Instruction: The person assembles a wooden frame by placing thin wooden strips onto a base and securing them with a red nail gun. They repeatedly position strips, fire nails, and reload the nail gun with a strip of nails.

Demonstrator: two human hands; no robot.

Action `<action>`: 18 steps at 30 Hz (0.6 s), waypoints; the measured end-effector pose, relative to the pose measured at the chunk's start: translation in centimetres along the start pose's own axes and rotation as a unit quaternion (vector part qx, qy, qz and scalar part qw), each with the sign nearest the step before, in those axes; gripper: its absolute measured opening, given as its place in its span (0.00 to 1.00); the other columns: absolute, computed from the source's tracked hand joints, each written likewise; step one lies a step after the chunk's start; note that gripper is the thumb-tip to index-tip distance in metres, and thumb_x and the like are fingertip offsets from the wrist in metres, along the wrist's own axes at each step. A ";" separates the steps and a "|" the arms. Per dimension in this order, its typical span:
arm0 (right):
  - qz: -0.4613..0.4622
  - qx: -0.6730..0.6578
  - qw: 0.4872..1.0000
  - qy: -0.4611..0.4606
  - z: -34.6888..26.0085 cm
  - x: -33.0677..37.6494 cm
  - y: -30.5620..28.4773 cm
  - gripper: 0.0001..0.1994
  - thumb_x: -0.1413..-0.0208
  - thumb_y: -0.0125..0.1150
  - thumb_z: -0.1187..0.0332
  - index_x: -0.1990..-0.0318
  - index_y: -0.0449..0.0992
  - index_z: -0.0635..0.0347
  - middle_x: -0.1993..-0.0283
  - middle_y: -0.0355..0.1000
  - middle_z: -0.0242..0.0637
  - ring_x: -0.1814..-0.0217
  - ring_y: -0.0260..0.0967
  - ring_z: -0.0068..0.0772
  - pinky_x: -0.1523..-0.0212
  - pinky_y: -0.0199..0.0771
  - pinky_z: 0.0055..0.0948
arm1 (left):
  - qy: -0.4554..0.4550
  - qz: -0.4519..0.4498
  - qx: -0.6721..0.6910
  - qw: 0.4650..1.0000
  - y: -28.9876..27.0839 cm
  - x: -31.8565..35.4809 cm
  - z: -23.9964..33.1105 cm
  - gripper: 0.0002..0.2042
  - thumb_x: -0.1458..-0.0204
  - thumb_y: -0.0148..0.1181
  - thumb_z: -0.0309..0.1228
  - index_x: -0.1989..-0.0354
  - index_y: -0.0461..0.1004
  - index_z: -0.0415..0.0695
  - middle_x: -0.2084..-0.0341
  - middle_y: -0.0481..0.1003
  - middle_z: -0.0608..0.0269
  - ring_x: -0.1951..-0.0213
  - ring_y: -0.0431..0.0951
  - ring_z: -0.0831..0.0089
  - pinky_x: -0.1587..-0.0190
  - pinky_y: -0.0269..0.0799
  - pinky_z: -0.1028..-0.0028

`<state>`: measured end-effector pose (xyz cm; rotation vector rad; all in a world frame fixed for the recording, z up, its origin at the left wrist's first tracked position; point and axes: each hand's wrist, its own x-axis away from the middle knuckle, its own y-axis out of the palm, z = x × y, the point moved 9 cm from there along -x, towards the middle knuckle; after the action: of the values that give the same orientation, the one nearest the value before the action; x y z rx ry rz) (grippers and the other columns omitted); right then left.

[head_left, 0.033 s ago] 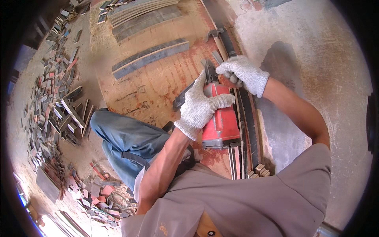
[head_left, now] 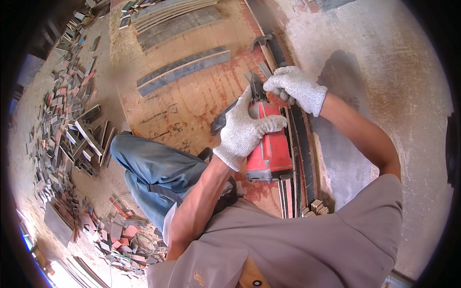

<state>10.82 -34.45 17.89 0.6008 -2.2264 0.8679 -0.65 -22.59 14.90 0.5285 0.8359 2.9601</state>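
Note:
My left hand (head_left: 244, 126), in a white knit glove, grips the red body of a nail gun (head_left: 270, 161), with the thumb and fingers spread round it. The tool's dark metal nose (head_left: 257, 89) points away from me. Beside that nose is my right hand (head_left: 298, 90), also gloved, its fingers curled together; what they hold, if anything, is hidden. Beyond the nose lies a claw hammer (head_left: 267, 52) with a wooden handle. Under and beside the nail gun run long, narrow dark-faced boards (head_left: 300, 158).
A dark board strip (head_left: 185, 71) lies across the sawdust-strewn work surface, with stacked boards (head_left: 177, 21) farther off. Offcuts (head_left: 62, 105) litter the floor on the left. Brass-coloured nail coils or strips (head_left: 317, 208) sit by my right side. Concrete floor (head_left: 398, 72) extends right.

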 end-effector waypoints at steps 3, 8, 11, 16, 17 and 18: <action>-0.042 0.160 0.964 -0.208 -3.2 -0.9 0.1 0.11 0.42 0.71 0.66 0.72 0.75 0.58 0.77 0.70 0.27 0.79 0.63 0.19 0.80 0.61 0.26 | -0.004 -0.022 -0.032 0.999 0.3 0.3 0.7 0.49 0.58 0.81 0.28 0.25 0.59 0.41 0.51 0.79 0.59 0.54 0.81 0.73 0.48 0.81 0.67; -0.073 0.478 0.714 -0.507 -6.9 3.9 3.3 0.05 0.46 0.67 0.73 0.67 0.74 0.58 0.69 0.74 0.35 0.66 0.74 0.38 0.62 0.74 0.37 | -0.001 -0.033 0.009 0.999 0.7 0.5 0.1 0.52 0.60 0.83 0.30 0.24 0.58 0.40 0.49 0.79 0.59 0.52 0.80 0.73 0.47 0.80 0.68; -0.060 0.433 0.659 -0.613 -7.9 7.2 3.5 0.05 0.55 0.63 0.80 0.73 0.74 0.59 0.64 0.75 0.38 0.60 0.75 0.44 0.59 0.76 0.40 | -0.012 -0.052 0.081 0.995 0.2 0.2 0.3 0.55 0.61 0.85 0.31 0.24 0.55 0.36 0.50 0.79 0.58 0.53 0.80 0.73 0.48 0.80 0.69; -0.068 0.252 0.828 -0.496 -4.6 5.2 1.3 0.07 0.51 0.63 0.83 0.71 0.80 0.57 0.62 0.78 0.38 0.59 0.78 0.40 0.56 0.79 0.35 | -0.027 -0.044 0.098 0.994 -1.4 0.7 1.5 0.54 0.60 0.84 0.32 0.24 0.56 0.37 0.51 0.78 0.59 0.54 0.80 0.72 0.47 0.79 0.68; -0.065 0.256 0.841 -0.472 -4.0 4.5 1.4 0.07 0.50 0.65 0.83 0.68 0.81 0.59 0.59 0.80 0.37 0.59 0.80 0.33 0.55 0.79 0.32 | -0.023 -0.047 0.100 0.994 -1.3 0.8 1.7 0.54 0.60 0.84 0.33 0.24 0.55 0.37 0.51 0.78 0.59 0.53 0.80 0.72 0.47 0.79 0.68; -0.052 0.218 0.866 -0.447 -4.0 3.9 0.9 0.07 0.50 0.66 0.84 0.67 0.82 0.60 0.58 0.81 0.37 0.59 0.80 0.30 0.54 0.80 0.30 | -0.020 -0.049 0.101 0.993 -1.4 0.8 1.8 0.54 0.59 0.84 0.33 0.23 0.55 0.38 0.51 0.78 0.59 0.53 0.80 0.72 0.47 0.79 0.68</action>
<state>9.24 -31.62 22.56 1.5897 -2.7458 1.2080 -0.94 -20.36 15.89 0.5335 1.1309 2.7840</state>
